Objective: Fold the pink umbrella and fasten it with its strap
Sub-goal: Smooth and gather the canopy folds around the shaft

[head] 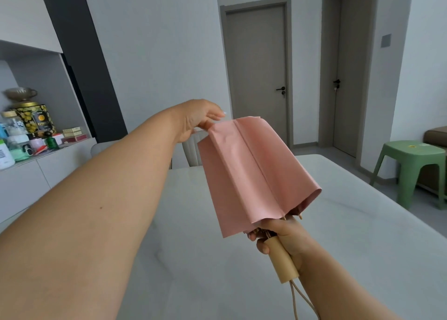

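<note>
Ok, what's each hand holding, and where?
Right hand grips the pink umbrella at its wooden handle. Left hand pinches the canopy's far top end.

Umbrella canopy: pink woven cloth, matt, smooth with soft creases. Handle: pale wood look, matt, smooth. Wrist cord: beige cord. Worktop: pale stone-look slab, faint veins, slight sheen. Stool: green moulded plastic, satin.
</note>
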The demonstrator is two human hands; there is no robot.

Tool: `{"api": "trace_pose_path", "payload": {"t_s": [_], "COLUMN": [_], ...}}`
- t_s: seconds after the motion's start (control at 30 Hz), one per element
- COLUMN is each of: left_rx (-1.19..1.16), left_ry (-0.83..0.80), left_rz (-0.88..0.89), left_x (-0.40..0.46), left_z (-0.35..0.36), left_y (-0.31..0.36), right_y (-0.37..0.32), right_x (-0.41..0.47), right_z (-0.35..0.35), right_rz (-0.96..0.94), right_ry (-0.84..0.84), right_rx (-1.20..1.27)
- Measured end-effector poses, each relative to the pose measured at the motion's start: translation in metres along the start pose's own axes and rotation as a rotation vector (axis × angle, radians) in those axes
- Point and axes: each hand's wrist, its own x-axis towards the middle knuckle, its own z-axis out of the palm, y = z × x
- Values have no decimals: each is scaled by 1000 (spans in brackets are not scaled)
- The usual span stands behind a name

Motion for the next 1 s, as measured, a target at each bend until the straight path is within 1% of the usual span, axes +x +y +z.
{"api": "trace_pose_path", "payload": {"t_s": [0.03,0.1,0.23,0.37,0.43,0.53,0.57,0.6,0.67,0.7,0.73,0.8,0.9,1.0], "left_rx": [99,176,210,248,150,-205,-281,-265,-10,81,107,11,-201,-280], "left_ry": [-7,-30,-18,-74,-114,-144,-156,-164,-151,-136,-128,-135,-206,-188], "left_rz": [-11,-28,42,-6,-16,9,14,20,12,4,5,25,61,126], "left_x": [-1,0,3,-1,-2,-2,-4,-5,-9,-10,-10,-8,-8,-5], "left_z": [2,5,5,6,6,4,4,4,6,8,8,5,-1,-5], "left_y": [0,0,-1,-1,-1,0,0,1,2,2,1,-2,-7,-9], "right_y": [-1,-1,-1,1,2,5,5,4,3,4,4,4,4,3], "right_x": [0,0,0,-1,0,2,3,3,4,4,4,5,4,4], "right_z": [-1,-1,0,1,0,-1,-1,-1,-1,-2,-2,-2,-2,-3], "right_rz": [-3,-6,2,10,25,56,56,53,58,67,74,70,58,52], "right_ry": [-4,-10,-44,-84,-87,-59,-50,-46,-33,-22,-17,-29,-42,-51], "right_rx": [-2,-3,-11,-26,-28,-9,4,12,14,13,12,12,38,29]}}
